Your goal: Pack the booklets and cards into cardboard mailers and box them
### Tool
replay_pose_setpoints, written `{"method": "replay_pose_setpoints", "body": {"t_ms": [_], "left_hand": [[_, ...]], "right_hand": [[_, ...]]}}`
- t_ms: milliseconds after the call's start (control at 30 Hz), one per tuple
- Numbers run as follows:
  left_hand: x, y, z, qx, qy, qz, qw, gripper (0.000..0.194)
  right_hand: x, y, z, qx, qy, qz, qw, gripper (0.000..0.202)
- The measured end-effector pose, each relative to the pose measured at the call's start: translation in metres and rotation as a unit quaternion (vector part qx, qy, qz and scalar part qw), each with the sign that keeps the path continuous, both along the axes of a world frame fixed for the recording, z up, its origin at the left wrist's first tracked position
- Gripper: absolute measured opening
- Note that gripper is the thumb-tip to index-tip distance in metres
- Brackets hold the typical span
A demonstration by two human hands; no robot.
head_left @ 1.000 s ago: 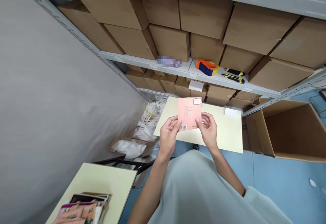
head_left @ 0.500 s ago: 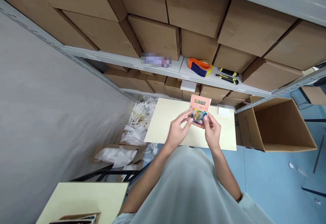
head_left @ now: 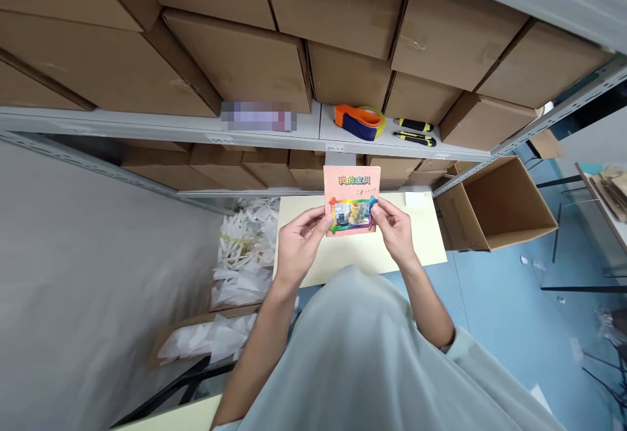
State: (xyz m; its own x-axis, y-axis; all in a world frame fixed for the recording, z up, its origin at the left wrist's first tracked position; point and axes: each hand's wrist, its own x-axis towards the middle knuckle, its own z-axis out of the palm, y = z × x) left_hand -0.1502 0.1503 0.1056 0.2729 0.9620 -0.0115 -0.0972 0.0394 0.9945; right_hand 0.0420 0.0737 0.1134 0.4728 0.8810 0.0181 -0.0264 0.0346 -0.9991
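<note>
- A flat pink booklet (head_left: 351, 186) with colourful Chinese lettering and a rainbow-framed picture is held up over the pale yellow tabletop (head_left: 337, 258), its printed side facing the camera.
- The left hand (head_left: 300, 243) is clamped on the booklet's left edge near the lower corner, thumb in front and the other fingers partly behind.
- The right hand (head_left: 394, 230) is clamped on the right edge in a similar way, its thumb lying by the corner of the picture; the two hands are apart, with the booklet between them.
- A small white object (head_left: 416, 198) lies on the tabletop, near its far right corner.
- Beyond the tabletop stands a grey metal shelf unit (head_left: 289, 136), with brown cardboard boxes (head_left: 350, 75) in rows above and below its middle board.
- Along the front of that board, from left to right, are a pixelated purplish item (head_left: 259, 117), an orange and navy tape dispenser (head_left: 360, 122) with yellow tape, and two black and yellow utility knives (head_left: 415, 132) side by side.
- A large open cardboard carton (head_left: 512, 206) stands right of the tabletop on the blue floor (head_left: 499, 307).
- Left of the tabletop are a heap of white strips (head_left: 249, 228) and crumpled white plastic (head_left: 210, 337), beside the grey wall (head_left: 98, 274).
</note>
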Motion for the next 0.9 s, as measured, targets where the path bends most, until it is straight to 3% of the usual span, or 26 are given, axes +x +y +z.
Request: {"method": "replay_pose_setpoints", "body": {"t_ms": [133,233,333,400,467,567,667,767,900], "left_hand": [[0.003,0.001,0.004,0.099,0.007,0.058,0.993,0.041],[0.011,-0.006,0.007,0.178,0.041,0.105,0.977,0.031],[0.017,-0.014,0.011,0.22,0.059,0.072,0.971,0.026],[0.016,-0.015,0.013,0.236,0.064,0.019,0.969,0.023],[0.01,-0.011,0.015,0.238,0.075,0.01,0.968,0.024],[-0.004,0.003,0.015,0.193,0.068,0.063,0.977,0.044],[-0.015,0.019,0.011,0.056,0.016,0.006,0.998,0.062],[-0.015,0.024,0.003,-0.069,-0.024,-0.055,0.996,0.065],[-0.008,0.018,-0.006,-0.104,-0.041,-0.035,0.993,0.065]], "right_hand": [[-0.016,0.006,0.008,0.028,-0.038,-0.089,0.995,0.05],[-0.038,0.008,0.016,0.036,-0.048,-0.073,0.996,0.051],[-0.059,0.013,0.02,0.04,-0.026,-0.025,0.999,0.058],[-0.064,0.016,0.02,0.032,-0.026,-0.043,0.998,0.052],[-0.059,0.019,0.021,0.022,-0.027,-0.064,0.997,0.048],[-0.042,0.018,0.025,0.017,-0.01,-0.041,0.999,0.05],[-0.028,0.015,0.027,0.01,0.007,0.0,1.0,0.049],[-0.024,0.013,0.024,0.005,0.024,0.017,1.0,0.05],[-0.022,0.013,0.015,-0.001,0.044,0.025,0.999,0.051]]}}
